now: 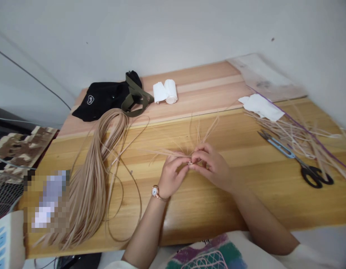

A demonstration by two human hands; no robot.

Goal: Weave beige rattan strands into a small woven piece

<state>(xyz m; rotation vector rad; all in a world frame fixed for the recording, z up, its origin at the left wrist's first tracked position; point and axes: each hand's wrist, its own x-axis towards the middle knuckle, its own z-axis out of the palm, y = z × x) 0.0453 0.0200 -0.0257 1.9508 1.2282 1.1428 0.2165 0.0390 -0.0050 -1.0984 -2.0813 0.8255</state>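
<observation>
Both hands meet over the middle of the table, pinching one small piece of weaving made of thin tan strands (211,129). My left hand (174,173) grips it from the left between thumb and forefinger, a watch on that wrist. From the right, my right hand (210,164) pinches the same spot with thumb and fingers. Loose strand ends fan out beyond the fingertips, away from me and to the left. The knot or crossing itself is mostly hidden by my fingers. A large bundle of tan strands (87,186) lies left of my hands.
Black-handled scissors (309,173) and light blue thread snips (279,145) lie at right, near loose strands (287,129) and a white tissue (261,106). Behind are a tissue roll (170,91), a black bag (105,97) and a flat plastic bag (268,74). A power strip (9,239) sits lower left.
</observation>
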